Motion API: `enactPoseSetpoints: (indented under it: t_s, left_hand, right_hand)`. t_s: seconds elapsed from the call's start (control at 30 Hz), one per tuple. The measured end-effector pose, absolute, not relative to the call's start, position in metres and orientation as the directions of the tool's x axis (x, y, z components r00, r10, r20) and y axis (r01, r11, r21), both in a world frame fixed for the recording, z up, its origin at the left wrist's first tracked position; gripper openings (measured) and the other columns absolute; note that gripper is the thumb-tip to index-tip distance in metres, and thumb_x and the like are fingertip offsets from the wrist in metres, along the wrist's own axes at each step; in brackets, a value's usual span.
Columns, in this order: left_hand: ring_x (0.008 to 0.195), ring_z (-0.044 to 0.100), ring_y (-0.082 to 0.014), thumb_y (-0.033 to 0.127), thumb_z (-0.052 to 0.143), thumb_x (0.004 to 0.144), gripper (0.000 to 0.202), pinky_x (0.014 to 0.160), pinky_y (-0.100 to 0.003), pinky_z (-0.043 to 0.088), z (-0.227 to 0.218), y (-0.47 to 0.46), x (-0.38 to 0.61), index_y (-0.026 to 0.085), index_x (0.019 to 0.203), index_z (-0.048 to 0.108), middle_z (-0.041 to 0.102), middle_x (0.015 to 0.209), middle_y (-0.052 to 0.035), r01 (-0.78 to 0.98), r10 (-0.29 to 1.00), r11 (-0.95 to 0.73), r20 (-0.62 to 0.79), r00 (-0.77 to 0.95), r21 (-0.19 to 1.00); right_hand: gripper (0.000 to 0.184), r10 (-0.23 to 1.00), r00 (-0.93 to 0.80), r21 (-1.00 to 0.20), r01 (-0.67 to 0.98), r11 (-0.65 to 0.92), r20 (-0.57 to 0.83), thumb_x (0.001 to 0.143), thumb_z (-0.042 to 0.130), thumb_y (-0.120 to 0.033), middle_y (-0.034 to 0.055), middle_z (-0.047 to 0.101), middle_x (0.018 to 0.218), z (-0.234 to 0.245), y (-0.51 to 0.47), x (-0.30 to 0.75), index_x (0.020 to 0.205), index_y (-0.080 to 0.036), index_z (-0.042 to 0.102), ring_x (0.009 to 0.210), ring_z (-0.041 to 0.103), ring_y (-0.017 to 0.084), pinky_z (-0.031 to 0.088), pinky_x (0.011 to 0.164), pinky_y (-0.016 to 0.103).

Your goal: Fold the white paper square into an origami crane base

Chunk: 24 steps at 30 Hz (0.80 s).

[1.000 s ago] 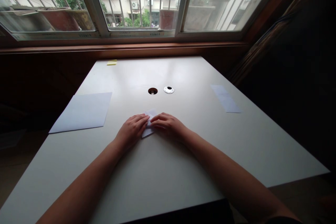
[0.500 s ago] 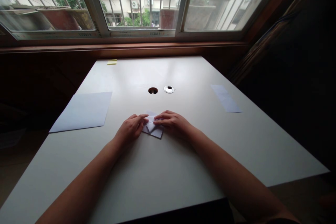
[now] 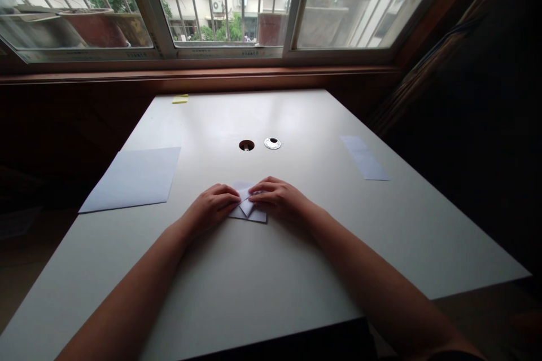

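A small piece of folded white paper [image 3: 247, 210] lies on the white table [image 3: 262, 276] between my two hands, with a triangular flap on its near side. My left hand [image 3: 214, 201] closes on the paper's left side, fingertips bent onto it. From the other side my right hand [image 3: 277, 196] grips the paper, its fingertips resting at the flap's upper right. My thumbs and part of the paper's sides are hidden under the fingers.
White sheets [image 3: 135, 179] lie at the table's left edge, and a narrow paper strip [image 3: 365, 158] at the right. Beyond my hands are a round cable hole [image 3: 247, 145] and a silver ring-shaped cover [image 3: 272, 143]. A yellow sticky note [image 3: 180, 99] sits at the far left, below the window.
The folded paper has turned slightly, so its near edge now runs more level. My left fingers have curled down onto it; my right hand has barely moved.
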<state>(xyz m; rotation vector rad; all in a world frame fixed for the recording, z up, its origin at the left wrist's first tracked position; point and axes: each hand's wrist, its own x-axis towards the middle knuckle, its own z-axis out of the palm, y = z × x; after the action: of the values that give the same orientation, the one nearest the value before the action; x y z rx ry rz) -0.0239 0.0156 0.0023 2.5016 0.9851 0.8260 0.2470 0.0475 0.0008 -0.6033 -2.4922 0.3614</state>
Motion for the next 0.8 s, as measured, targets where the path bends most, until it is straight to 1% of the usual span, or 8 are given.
enactPoseSetpoints:
  t_s: [0.17, 0.47, 0.57, 0.67, 0.8]
  left_hand:
    - [0.098, 0.065, -0.0179, 0.029, 0.058, 0.096, 0.019, 0.090, -0.034, 0.054, 0.0036, 0.0164, -0.0242, 0.027, 0.107, 0.074, 0.073, 0.108, -0.0060, 0.469, 0.662, -0.740, 0.400, 0.634, 0.482]
    - [0.096, 0.066, -0.0192, 0.033, 0.061, 0.094, 0.020, 0.088, -0.035, 0.057, 0.0046, 0.0143, -0.0252, 0.030, 0.107, 0.076, 0.074, 0.105, -0.0074, 0.441, 0.657, -0.739, 0.398, 0.641, 0.510]
    - [0.098, 0.065, -0.0194, 0.032, 0.061, 0.094, 0.021, 0.089, -0.036, 0.057, 0.0050, 0.0136, -0.0262, 0.031, 0.110, 0.075, 0.074, 0.107, -0.0072, 0.441, 0.654, -0.740, 0.390, 0.649, 0.507]
    - [0.100, 0.063, -0.0203, 0.031, 0.060, 0.094, 0.025, 0.091, -0.037, 0.055, 0.0064, 0.0127, -0.0264, 0.033, 0.116, 0.072, 0.071, 0.110, -0.0071, 0.459, 0.641, -0.752, 0.360, 0.678, 0.474]
    - [0.104, 0.059, -0.0219, 0.030, 0.057, 0.095, 0.032, 0.094, -0.040, 0.053, 0.0092, 0.0114, -0.0248, 0.036, 0.125, 0.067, 0.067, 0.116, -0.0077, 0.500, 0.621, -0.774, 0.314, 0.718, 0.388]
  right_hand:
    - [0.023, 0.503, -0.748, -0.409, 0.335, 0.849, 0.433, 0.090, 0.067, -0.028, 0.0047, 0.072, 0.116, -0.0020, 0.0481, 0.2495, 0.112, -0.032, 0.074, 0.104, 0.061, 0.021, 0.055, 0.091, 0.038]
    - [0.023, 0.533, -0.734, -0.434, 0.352, 0.829, 0.422, 0.089, 0.069, -0.027, 0.0047, 0.072, 0.116, 0.0009, 0.0470, 0.2481, 0.110, -0.034, 0.075, 0.105, 0.060, 0.022, 0.055, 0.092, 0.039]
    - [0.024, 0.545, -0.725, -0.451, 0.355, 0.819, 0.421, 0.089, 0.068, -0.026, 0.0043, 0.072, 0.117, -0.0016, 0.0477, 0.2480, 0.111, -0.034, 0.075, 0.106, 0.059, 0.022, 0.055, 0.092, 0.039]
    - [0.023, 0.559, -0.716, -0.476, 0.351, 0.806, 0.418, 0.090, 0.068, -0.028, 0.0036, 0.072, 0.117, -0.0035, 0.0486, 0.2476, 0.111, -0.035, 0.075, 0.104, 0.059, 0.021, 0.055, 0.092, 0.038]
    - [0.020, 0.582, -0.701, -0.502, 0.358, 0.787, 0.412, 0.090, 0.068, -0.030, 0.0034, 0.072, 0.115, -0.0040, 0.0495, 0.2468, 0.108, -0.034, 0.076, 0.102, 0.059, 0.021, 0.054, 0.091, 0.038]
